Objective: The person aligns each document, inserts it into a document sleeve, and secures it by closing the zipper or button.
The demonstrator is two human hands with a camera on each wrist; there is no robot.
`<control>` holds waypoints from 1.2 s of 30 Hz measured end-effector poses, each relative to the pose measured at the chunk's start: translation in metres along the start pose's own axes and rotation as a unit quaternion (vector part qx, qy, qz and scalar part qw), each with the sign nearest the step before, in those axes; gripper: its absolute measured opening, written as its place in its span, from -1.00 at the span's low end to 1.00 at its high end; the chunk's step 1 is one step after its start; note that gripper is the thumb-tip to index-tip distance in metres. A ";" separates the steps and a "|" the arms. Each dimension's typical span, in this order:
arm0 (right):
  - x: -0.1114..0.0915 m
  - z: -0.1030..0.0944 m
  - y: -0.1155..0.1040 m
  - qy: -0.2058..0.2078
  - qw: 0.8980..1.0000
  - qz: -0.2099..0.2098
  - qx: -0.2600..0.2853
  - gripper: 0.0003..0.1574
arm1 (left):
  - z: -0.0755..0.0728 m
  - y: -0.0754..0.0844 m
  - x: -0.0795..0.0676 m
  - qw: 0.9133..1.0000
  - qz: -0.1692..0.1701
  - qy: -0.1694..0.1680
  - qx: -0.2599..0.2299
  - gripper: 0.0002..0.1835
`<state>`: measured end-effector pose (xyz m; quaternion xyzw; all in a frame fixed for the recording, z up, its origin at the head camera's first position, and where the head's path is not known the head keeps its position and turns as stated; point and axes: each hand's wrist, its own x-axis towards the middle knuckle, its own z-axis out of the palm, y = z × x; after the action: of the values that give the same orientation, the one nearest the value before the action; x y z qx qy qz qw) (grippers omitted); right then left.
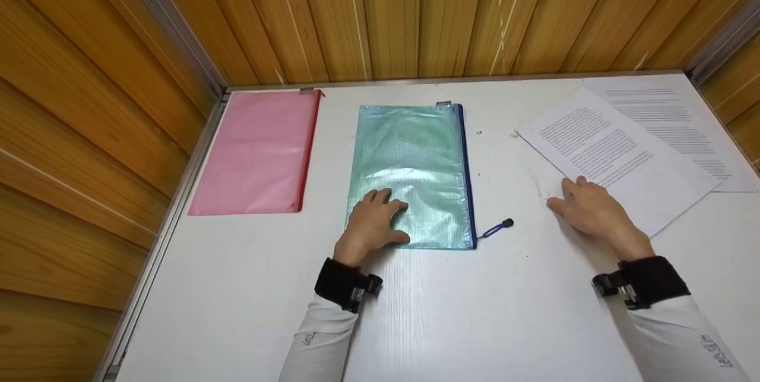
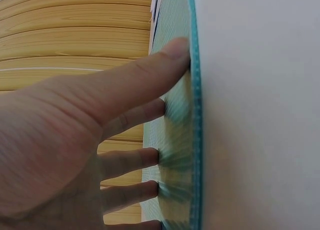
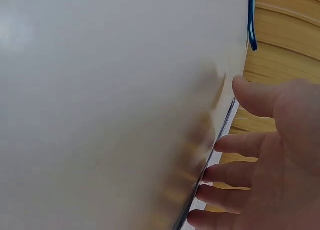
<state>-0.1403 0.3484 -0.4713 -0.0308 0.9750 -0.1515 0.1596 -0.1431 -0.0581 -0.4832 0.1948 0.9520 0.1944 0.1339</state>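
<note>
My left hand [image 1: 373, 224] rests on the lower left part of a green zip document pouch [image 1: 409, 150], its fingers spread and fingertips on the plastic. In the left wrist view the thumb [image 2: 150, 79] touches the pouch near its teal bottom edge [image 2: 196, 115]. A dark blue zip runs down the pouch's right side, with a blue pull cord [image 1: 494, 229] lying out on the table. At the right, my right hand [image 1: 597, 212] lies at the lower left edge of a printed sheet [image 1: 599, 138], fingertips on its edge and thumb out over the table.
A pink zip pouch [image 1: 255, 153] with a red zip lies at the left. Under the top sheet, another printed sheet [image 1: 700, 132] shows at the far right. Wooden panel walls [image 1: 392, 19] bound the white table [image 1: 475, 316] at the back and sides.
</note>
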 end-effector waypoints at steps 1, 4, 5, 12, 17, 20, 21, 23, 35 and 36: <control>0.000 0.001 -0.004 0.002 1.000 -0.002 -0.003 -0.05 | 0.000 0.000 0.000 1.000 0.000 0.000 0.000 -0.32; 0.000 0.006 -0.018 0.002 1.000 -0.007 -0.010 -0.08 | 0.000 -0.001 0.000 1.000 0.000 -0.001 0.005 -0.33; 0.000 0.008 -0.022 0.002 1.000 -0.009 -0.011 -0.09 | 0.000 -0.001 0.000 1.000 -0.001 -0.002 0.006 -0.33; 0.003 0.009 -0.033 -0.001 1.000 -0.020 0.010 -0.12 | 0.001 -0.002 0.001 1.000 0.000 0.001 0.011 -0.33; 0.002 -0.004 -0.005 0.010 0.999 -0.022 0.036 -0.22 | 0.002 -0.002 0.002 1.000 0.003 0.003 0.009 -0.32; 0.001 -0.012 0.021 0.003 0.999 -0.019 0.034 -0.26 | 0.002 -0.002 0.002 1.000 0.002 0.002 0.007 -0.32; 0.000 -0.013 0.029 -0.003 0.999 -0.019 0.031 -0.28 | 0.002 -0.002 0.002 1.000 0.002 0.002 0.007 -0.32; -0.002 -0.014 0.041 -0.022 0.999 -0.018 0.030 -0.29 | 0.001 -0.001 0.001 1.000 0.003 0.001 0.008 -0.32; -0.006 0.000 0.027 -0.029 0.999 -0.035 0.024 -0.23 | -0.001 0.001 -0.002 1.000 0.005 -0.002 0.012 -0.31; -0.006 0.000 0.024 -0.027 0.999 -0.034 0.020 -0.23 | -0.001 0.002 -0.002 1.000 0.006 -0.002 0.013 -0.31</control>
<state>-0.1348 0.3715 -0.4767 -0.0650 0.9655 -0.1750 0.1813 -0.1407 -0.0577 -0.4814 0.2028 0.9530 0.1822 0.1325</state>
